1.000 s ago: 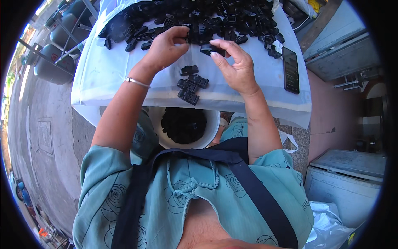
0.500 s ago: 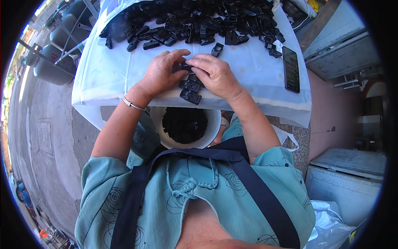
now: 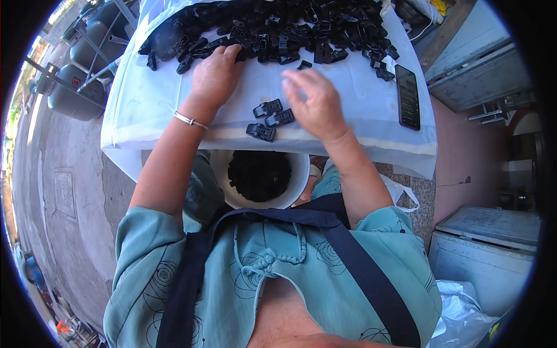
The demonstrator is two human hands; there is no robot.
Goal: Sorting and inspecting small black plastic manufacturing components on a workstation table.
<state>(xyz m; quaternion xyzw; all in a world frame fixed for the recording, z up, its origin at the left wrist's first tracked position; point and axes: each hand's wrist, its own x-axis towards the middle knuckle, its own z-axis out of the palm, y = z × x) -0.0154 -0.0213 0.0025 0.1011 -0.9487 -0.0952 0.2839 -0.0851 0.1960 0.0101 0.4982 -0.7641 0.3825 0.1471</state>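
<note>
Worktop point(image 3: 156, 110) covered with white sheeting, carrying a broad pile point(image 3: 278, 29) of small black molded parts along its far side. Left hand point(image 3: 219, 74) extended to the near edge of the pile, back of the hand upward, fingertips among the outermost parts. Impossible to tell whether pinching one, fingertips being partly hidden against the black pieces. Right hand point(image 3: 316, 104) above the middle of the worktop, well apart from the left, thumb and fingers loosely parted, outline blurred. Just beyond the right fingers, a single black part point(image 3: 304, 65) on the sheeting, partly hidden, near the pile. Between the forearms, toward the near edge of the worktop, a group of three black parts: upper part point(image 3: 267, 108) and middle part point(image 3: 279, 118) close against each other, lower part point(image 3: 261, 132) just below, to the left. At the right side of the worktop, a dark phone point(image 3: 408, 97), screen upward, long side roughly parallel to the side edge. Below the near edge, between the knees, a round white bucket point(image 3: 303, 177), with a mass of black pieces point(image 3: 259, 177) inside. On the left wrist, a thin light metal bracelet point(image 3: 190, 120). To the left, beyond the worktop, rounded grey tanks point(image 3: 75, 95) on paved ground point(image 3: 64, 151). At lower right, a pale lidded chest point(image 3: 481, 249), with white plastic point(image 3: 458, 307) beside its base.
</note>
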